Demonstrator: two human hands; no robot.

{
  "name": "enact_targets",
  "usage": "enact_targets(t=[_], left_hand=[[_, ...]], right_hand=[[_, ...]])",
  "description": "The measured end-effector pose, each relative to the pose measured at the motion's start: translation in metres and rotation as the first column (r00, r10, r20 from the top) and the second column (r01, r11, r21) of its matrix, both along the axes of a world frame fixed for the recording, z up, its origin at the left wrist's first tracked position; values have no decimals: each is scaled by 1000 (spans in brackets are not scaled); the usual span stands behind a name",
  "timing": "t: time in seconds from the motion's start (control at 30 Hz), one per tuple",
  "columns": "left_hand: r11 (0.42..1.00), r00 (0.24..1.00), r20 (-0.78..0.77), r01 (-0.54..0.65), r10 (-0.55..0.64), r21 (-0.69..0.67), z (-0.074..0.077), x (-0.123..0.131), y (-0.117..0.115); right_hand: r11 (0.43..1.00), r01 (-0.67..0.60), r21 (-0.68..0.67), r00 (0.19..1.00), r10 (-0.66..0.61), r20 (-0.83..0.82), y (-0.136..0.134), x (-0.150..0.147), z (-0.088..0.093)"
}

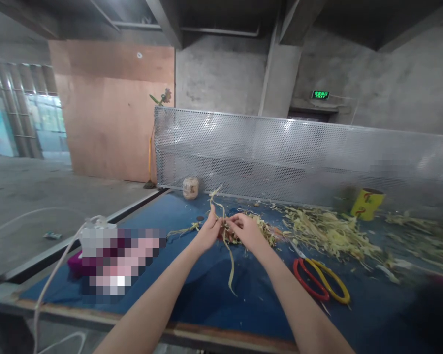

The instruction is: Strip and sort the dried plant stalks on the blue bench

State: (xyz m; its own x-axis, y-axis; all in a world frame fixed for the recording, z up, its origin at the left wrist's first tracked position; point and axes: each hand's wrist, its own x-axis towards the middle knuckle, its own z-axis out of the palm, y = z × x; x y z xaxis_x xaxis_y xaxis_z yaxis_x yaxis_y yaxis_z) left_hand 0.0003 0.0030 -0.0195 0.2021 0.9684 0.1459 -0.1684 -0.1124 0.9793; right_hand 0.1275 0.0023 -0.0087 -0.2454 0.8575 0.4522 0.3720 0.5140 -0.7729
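Observation:
Both of my hands meet above the blue table [214, 295], just left of its middle. My left hand [208, 231] is closed in a pinch on a long pale straw strip [228, 260] that sticks up above the fingers and hangs down below them. My right hand [245, 229] is closed on a small woven bundle of straw [232, 236] between the two hands. The fingertips of both hands touch at the bundle.
A pile of loose straw strips [328, 231] lies to the right. Red and yellow scissors [319, 280] lie near my right forearm. A yellow roll [367, 203] and a perforated metal screen [302, 152] stand at the back, a pale round object [191, 188] at the back left.

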Motion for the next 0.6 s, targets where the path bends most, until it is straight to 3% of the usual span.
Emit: enact_targets(t=[0.17,0.3,0.47,0.6], left_hand=[[972,983,-170,109,-74,209,-7,-2,-1],[947,984,-164,112,-64,301,-6,0,-2],[990,998,52,19,-26,137,5,2,-4],[999,975,221,3,6,-43,7,2,-7]], right_hand=[[995,-2,-101,991,-12,-137,-4,-6,-1],[998,53,-31,991,-56,-124,-4,-3,2],[982,170,86,977,-156,-147,-3,0,2],[958,255,135,967,-253,-27,-4,0,-1]])
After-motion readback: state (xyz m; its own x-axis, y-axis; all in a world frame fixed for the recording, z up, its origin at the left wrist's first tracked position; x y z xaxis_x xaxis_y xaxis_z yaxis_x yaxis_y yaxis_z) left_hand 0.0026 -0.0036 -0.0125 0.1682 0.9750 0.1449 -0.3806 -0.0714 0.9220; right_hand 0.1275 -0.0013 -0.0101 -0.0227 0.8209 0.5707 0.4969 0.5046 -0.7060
